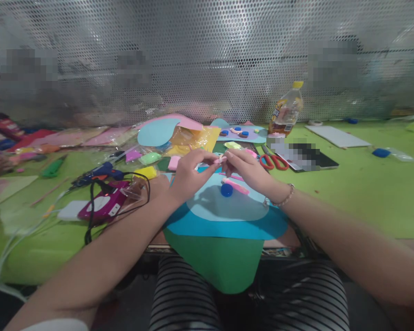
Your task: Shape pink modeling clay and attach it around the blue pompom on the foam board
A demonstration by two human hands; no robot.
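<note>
Between left hand (192, 172) and right hand (246, 171), pink piece (220, 160), fingertip-held — shape unclear

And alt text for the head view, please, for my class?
A person's left hand and right hand hold a small pink piece above light-blue paper bearing a round blue piece. Scissors and a bottle are to the right.

I watch through one head-worn camera facing forward and down: legs (182, 294) close below at the bottom edge, left hand (192, 172) and right hand (250, 171) near mid-picture, table (352, 197) spreading to both sides, mesh wall (207, 55) across the top.
</note>
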